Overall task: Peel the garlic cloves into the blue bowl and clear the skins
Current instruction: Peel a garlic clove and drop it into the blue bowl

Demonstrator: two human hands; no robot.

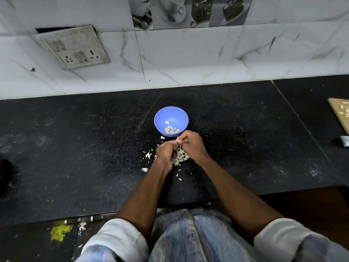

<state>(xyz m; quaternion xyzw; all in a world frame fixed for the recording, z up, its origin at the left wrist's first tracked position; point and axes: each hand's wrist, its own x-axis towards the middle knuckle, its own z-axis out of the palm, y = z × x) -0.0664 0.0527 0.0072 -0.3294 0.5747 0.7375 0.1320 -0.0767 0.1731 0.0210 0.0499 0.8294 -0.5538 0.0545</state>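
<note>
A person is standing at a black stone counter (75,148), both hands meeting just near of the blue bowl (171,121). The left hand (166,152) is curling its fingers into a loose fist with the knuckles turned up, and the right hand (192,146) is bending its fingers inward toward it. Between the two sets of fingertips a small pale garlic clove (177,141) is showing, pinched from both sides; how much of it is already peeled cannot be told. The clove is sitting at the very tips of the fingers, just beside the near rim of the bowl and above the counter.

Inside the bowl, several peeled cloves (171,129) are lying at the bottom, toward its near side. Papery skins (179,157) are lying heaped on the counter directly beneath and between the hands, with loose flakes scattering to the left and nearer the counter's edge.

At the far right edge, a wooden board (340,112) is carrying more pale bits. A switch plate (72,47) is hanging on the tiled wall at the far left.
</note>
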